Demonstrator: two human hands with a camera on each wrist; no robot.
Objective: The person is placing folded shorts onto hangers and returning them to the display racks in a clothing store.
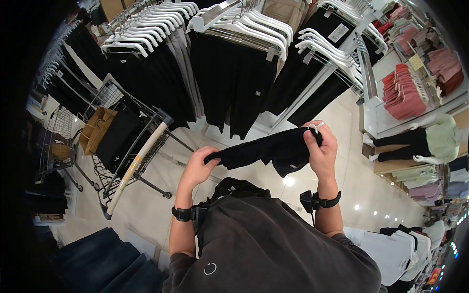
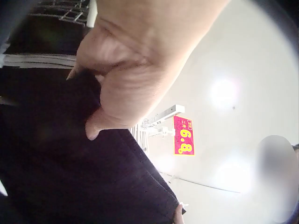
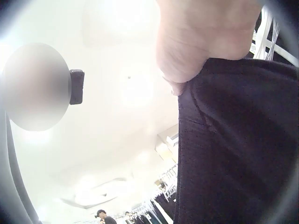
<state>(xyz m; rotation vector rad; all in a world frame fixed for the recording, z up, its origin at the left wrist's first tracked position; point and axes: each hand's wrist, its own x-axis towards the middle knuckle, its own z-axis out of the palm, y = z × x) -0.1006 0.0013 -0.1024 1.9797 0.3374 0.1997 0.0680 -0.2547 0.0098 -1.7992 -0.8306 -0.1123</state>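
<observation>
In the head view a pair of black pants (image 1: 266,150) is stretched out in front of my chest, waistband uppermost. My left hand (image 1: 198,165) pinches one end between thumb and fingers. The other end is gripped by my right hand (image 1: 323,152), its thumb lying on the near side, and a white drawstring (image 1: 315,128) loops out beside it. The left wrist view has the dark cloth (image 2: 65,158) hanging below the left thumb. A stitched edge of the pants (image 3: 187,149) runs down from the right hand in the right wrist view.
Racks of black pants (image 1: 234,73) on white hangers (image 1: 259,29) stand ahead. A shopping cart (image 1: 139,166) holding a brown bag (image 1: 95,129) is at the left. Folded jeans (image 1: 97,261) lie lower left. A mannequin (image 1: 435,139) and pink clothes (image 1: 403,93) are at the right.
</observation>
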